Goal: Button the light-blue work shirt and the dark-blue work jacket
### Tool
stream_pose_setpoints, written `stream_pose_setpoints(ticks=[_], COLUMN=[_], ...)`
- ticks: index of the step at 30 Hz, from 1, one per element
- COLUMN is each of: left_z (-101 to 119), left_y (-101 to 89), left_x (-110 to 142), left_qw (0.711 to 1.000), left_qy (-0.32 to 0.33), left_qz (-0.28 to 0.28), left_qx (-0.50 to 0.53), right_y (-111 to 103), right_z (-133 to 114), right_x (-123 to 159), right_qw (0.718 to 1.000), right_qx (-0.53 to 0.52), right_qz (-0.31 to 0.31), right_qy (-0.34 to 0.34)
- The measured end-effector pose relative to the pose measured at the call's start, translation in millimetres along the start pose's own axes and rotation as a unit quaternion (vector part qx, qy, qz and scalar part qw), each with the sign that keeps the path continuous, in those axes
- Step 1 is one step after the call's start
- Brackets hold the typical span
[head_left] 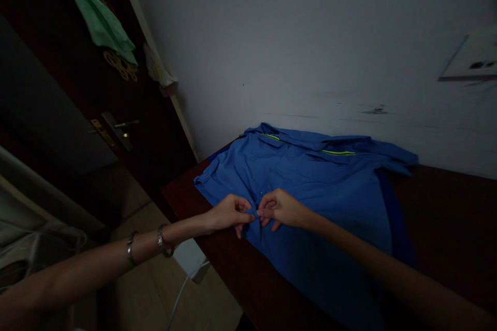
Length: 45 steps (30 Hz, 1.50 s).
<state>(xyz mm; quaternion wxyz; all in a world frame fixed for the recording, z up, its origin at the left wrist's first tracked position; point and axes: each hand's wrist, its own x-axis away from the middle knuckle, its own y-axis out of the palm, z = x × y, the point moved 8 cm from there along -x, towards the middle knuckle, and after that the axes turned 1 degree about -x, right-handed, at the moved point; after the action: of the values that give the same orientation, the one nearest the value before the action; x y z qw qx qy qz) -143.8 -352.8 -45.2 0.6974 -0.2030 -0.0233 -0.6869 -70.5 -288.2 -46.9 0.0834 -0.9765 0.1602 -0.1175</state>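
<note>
A blue long-sleeved work shirt (pixel 341 194) with yellow-green trim on its chest lies spread over a dark red-brown table. My left hand (pixel 233 212), with bracelets on its wrist, pinches the shirt's fabric near its front opening. Close beside it, my right hand (pixel 279 209) is closed in a pinch on the same stretch of cloth. The fingertips of both hands almost meet. Whether a button sits between them is too dark and small to make out.
The table's near-left edge (pixel 233 284) drops to a tiled floor, where a white cable (pixel 180 295) runs. A pale wall (pixel 310 62) with a socket plate (pixel 476 57) stands behind. On the left is a dark door with a handle (pixel 126 124) and a hanging green cloth (pixel 97 15).
</note>
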Motion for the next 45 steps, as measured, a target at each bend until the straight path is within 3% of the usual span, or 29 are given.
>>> stream_pose_setpoints(ticks=[6,10,13,20,25,27,29,31,33,35,38,45], left_z=[2,1,0,5,7,7,9,18,32,43,48,49], left_y=[0.9,-0.6,-1.7,-7.0,-9.7,-9.1,-8.7,-10.3,-12.5,-13.8,-13.9,-3.2], left_x=[5,8,8,6,9,10,11,11,12,14,14,14], left_qw=[1.0,1.0,1.0,0.996,0.989,0.989,0.989,0.983,0.964,0.941,0.923,0.897], left_qy=[-0.01,-0.012,-0.011,0.038,0.035,0.033,0.041,0.082,0.151,0.214,0.251,0.292], left_qz=[-0.011,-0.008,-0.002,0.057,0.122,0.129,0.124,0.121,0.125,0.13,0.126,0.093], left_qx=[0.021,0.025,0.023,-0.053,-0.07,-0.069,-0.075,-0.115,-0.177,-0.227,-0.264,-0.318], right_y=[3,5,6,15,23,24,21,12,1,-5,-8,-4], right_z=[-13,-31,-37,-45,-46,-44,-41,-33,-18,-2,8,12], right_x=[4,15,22,28,28,26,22,15,6,-1,-4,2], right_qw=[0.99,0.951,0.913,0.839,0.814,0.817,0.843,0.9,0.962,0.991,0.995,0.984], right_qx=[0.11,0.245,0.334,0.475,0.523,0.519,0.473,0.365,0.207,0.062,-0.053,-0.162], right_qz=[0.032,0.071,0.105,0.123,0.123,0.121,0.124,0.124,0.113,0.096,0.078,0.042], right_qy=[-0.08,-0.176,-0.209,-0.235,-0.222,-0.221,-0.225,-0.203,-0.137,-0.066,-0.015,0.056])
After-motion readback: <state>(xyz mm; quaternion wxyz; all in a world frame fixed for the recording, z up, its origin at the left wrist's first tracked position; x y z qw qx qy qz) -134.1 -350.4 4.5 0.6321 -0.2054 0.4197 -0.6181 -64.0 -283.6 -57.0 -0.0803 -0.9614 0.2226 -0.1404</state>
